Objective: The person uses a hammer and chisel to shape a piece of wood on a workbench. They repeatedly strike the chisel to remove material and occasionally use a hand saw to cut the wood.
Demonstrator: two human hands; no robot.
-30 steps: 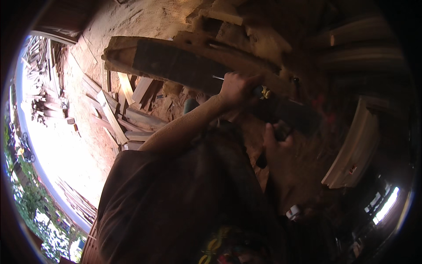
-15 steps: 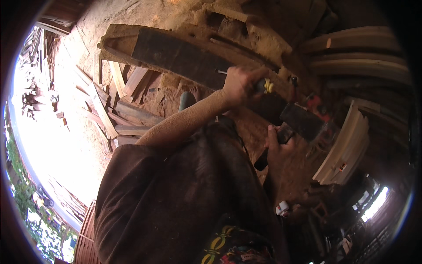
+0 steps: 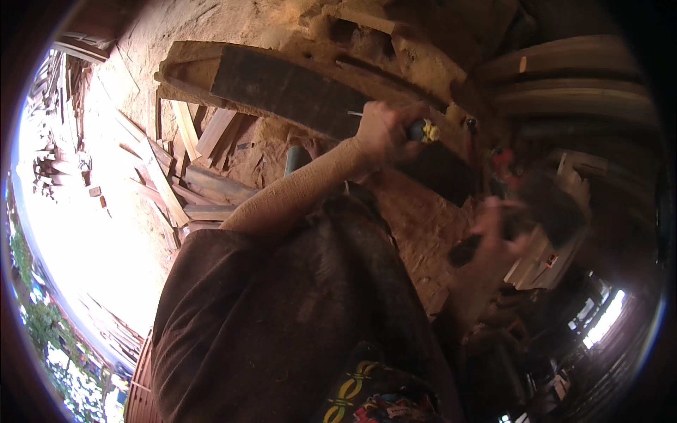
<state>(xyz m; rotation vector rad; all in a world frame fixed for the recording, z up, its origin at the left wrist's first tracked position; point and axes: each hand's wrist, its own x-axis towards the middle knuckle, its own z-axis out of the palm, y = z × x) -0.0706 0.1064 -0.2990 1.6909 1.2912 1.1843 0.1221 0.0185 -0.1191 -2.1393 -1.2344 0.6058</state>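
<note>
My left hand point(image 3: 383, 134) is closed around a chisel point(image 3: 427, 131). Past the thumb side, its frayed yellow handle end sticks out to the right, while a short bit of metal blade shows to the left over a dark board point(image 3: 282, 88). My right hand point(image 3: 497, 233) grips a mallet by its handle. The dark, blocky mallet head point(image 3: 552, 209) is smeared by motion, out to the right and apart from the chisel. Beneath the left hand the dark board lies lengthwise on a dusty wooden beam point(image 3: 185, 67).
Sawdust covers the ground around the beam. Offcuts and planks point(image 3: 218, 134) lie in a heap at left. Long curved boards point(image 3: 571, 95) are stacked at far right, with a pale notched piece of wood point(image 3: 543, 261) nearer. Something red point(image 3: 502, 161) sits beyond my right hand.
My right hand has swung the mallet rightward, away from the chisel handle. The left hand and the chisel stay almost where they were on the board.
</note>
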